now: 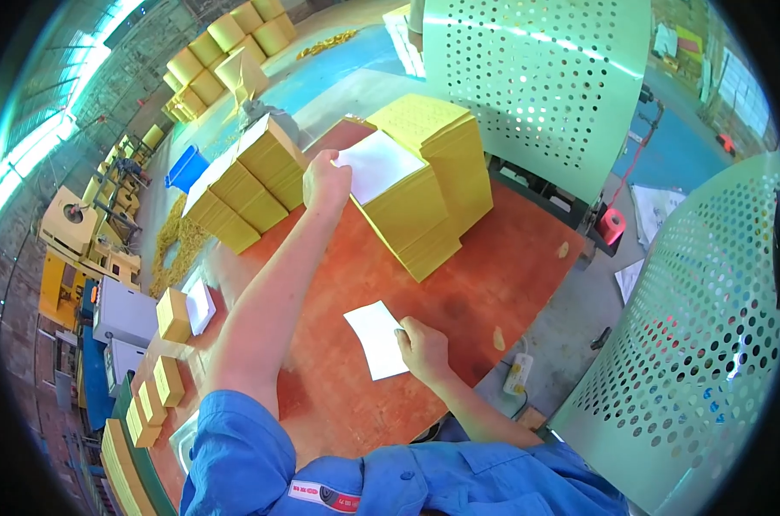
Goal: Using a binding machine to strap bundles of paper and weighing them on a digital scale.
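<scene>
My left hand reaches far forward, its thumb and fingers closed at the left edge of a white sheet. That sheet lies on top of a tall stack of yellow paper. Nearer to me, my right hand pinches the right edge of another white sheet, held over the red tabletop. Behind the first stack and touching it stands a second yellow paper stack.
More yellow stacks with white tops stand at the table's far left. Small yellow blocks line the left edge. Perforated green machine guards rise ahead and at right. A power strip lies beyond the right edge.
</scene>
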